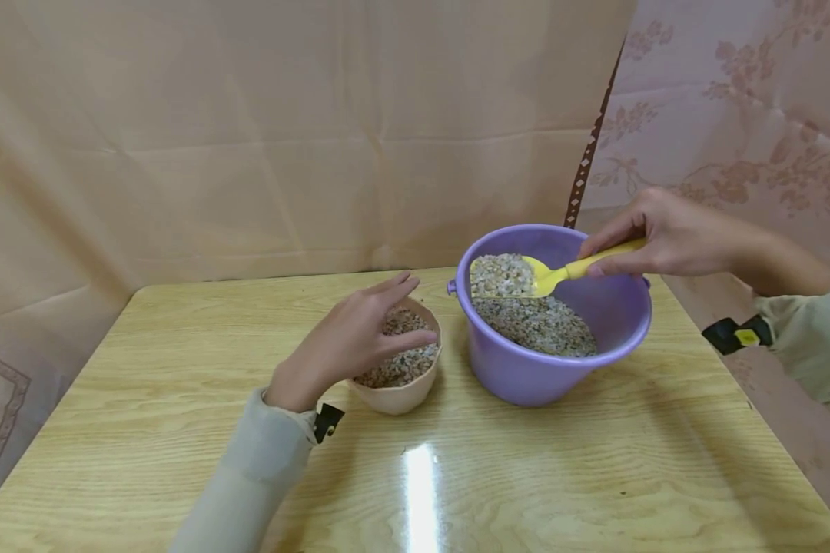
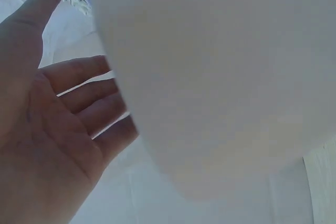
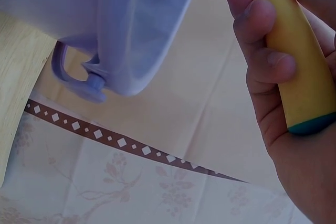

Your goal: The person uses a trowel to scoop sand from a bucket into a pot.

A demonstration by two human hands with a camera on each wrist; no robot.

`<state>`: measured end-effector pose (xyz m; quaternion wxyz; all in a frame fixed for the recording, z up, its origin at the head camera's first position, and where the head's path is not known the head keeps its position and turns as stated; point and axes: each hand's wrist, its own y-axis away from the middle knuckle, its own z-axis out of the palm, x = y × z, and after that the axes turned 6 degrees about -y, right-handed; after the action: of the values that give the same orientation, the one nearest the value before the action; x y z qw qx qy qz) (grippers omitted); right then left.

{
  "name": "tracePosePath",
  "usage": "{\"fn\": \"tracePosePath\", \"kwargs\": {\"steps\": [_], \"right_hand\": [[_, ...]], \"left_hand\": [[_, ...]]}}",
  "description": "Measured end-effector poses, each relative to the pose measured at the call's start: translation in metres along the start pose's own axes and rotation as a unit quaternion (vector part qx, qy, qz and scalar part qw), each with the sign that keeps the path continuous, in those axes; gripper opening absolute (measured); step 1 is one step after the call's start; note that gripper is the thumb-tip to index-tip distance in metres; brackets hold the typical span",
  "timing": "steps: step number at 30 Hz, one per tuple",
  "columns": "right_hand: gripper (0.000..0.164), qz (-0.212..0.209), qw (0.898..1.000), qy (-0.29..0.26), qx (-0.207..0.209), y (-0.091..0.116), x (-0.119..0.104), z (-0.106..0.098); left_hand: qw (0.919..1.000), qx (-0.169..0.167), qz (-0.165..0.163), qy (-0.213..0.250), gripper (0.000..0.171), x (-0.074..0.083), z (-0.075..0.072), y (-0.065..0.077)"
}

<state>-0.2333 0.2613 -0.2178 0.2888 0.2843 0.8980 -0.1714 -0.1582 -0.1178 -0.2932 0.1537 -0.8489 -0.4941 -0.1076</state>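
My right hand (image 1: 685,230) grips the yellow handle of a small plastic shovel (image 1: 572,269), its fingers curled round it in the right wrist view. A heap of pale gravel (image 1: 503,275) fills the shovel's blade over the purple bucket (image 1: 526,380). More gravel (image 1: 546,326) lies inside the bucket. To the left stands a cream pot (image 1: 394,399) holding gravel (image 1: 394,369). My left hand (image 1: 349,338) is at the pot's left side, thumb and fingers spread and partly over it. In the left wrist view, the pot (image 2: 210,87) hides the fingertips, so contact is unclear.
Both containers stand on a light wooden table (image 1: 180,430), close together with a narrow gap between them. Cloth curtains (image 1: 249,153) hang behind the table. The bucket's handle joint (image 3: 94,81) shows near the table's right edge.
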Motion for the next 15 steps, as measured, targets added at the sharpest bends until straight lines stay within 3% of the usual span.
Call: {"fn": "tracePosePath", "kwargs": {"steps": [11, 15], "right_hand": [[0.022, -0.006, 1.000, 0.009, 0.005, -0.004, -0.005, -0.001], [0.022, -0.013, 1.000, 0.008, -0.001, -0.005, -0.006, 0.000]], "left_hand": [[0.9969, -0.038, -0.069, -0.003, 0.099, -0.021, 0.001, 0.013], [0.9964, -0.046, -0.071, 0.002, 0.104, -0.025, 0.002, 0.017]]}}
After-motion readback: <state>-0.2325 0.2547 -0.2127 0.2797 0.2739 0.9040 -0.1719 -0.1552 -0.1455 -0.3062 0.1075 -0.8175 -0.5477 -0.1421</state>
